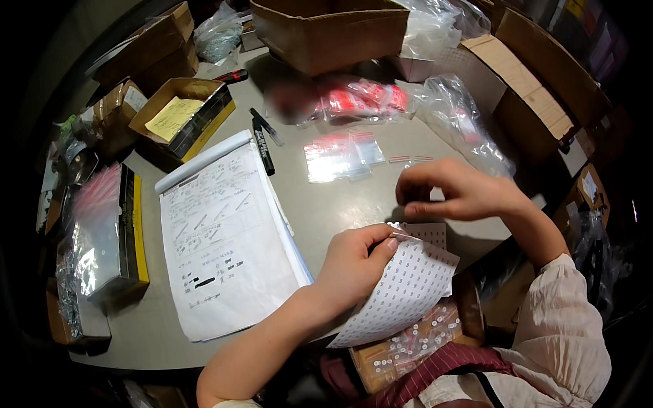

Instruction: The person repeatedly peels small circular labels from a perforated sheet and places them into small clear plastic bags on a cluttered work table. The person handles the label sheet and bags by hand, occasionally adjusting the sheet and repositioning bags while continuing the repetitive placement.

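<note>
My left hand (357,264) pinches the top edge of a white sheet of small printed labels (408,277) between thumb and fingers. The sheet hangs slanting over the table's near edge, and a second patch of the same labels (432,233) shows behind it. Just beyond, my right hand (459,188) hovers with curled fingers, thumb and fingertips close together; anything pinched there is too small to make out. A small clear zip bag (411,160) with red strips lies beyond my right hand. More clear zip bags (336,157) lie flat left of it.
A pad of handwritten paper (231,258) lies to the left, with black markers (262,145) beside it. Boxes (331,31) and plastic bags (460,113) crowd the far side. Below the table edge, a carton (417,341) holds small bags with white round pieces.
</note>
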The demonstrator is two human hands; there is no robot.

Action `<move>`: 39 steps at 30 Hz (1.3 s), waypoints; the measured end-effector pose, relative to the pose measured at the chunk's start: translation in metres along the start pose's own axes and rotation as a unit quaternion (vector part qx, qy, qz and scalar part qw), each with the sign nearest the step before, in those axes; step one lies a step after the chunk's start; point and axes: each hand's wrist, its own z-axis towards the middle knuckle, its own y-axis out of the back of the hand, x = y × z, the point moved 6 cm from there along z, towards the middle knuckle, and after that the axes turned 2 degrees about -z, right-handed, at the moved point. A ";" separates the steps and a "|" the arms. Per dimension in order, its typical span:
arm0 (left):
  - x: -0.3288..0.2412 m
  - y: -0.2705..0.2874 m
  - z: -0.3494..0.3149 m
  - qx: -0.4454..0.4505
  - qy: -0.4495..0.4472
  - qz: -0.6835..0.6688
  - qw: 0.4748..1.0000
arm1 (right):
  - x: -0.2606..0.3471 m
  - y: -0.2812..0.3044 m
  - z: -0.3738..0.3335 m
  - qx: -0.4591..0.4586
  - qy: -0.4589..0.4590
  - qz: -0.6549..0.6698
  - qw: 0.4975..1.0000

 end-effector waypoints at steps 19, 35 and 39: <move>0.004 0.001 0.001 0.039 0.054 -0.091 0.994 | -0.013 -0.001 -0.003 -0.081 0.059 -0.013 0.995; 0.001 -0.001 0.000 0.043 0.040 -0.043 0.997 | -0.066 0.033 0.038 -0.068 -0.122 -0.225 0.964; -0.001 -0.003 0.001 0.046 0.040 -0.031 0.998 | -0.088 0.037 0.011 -0.076 -0.081 -0.014 0.994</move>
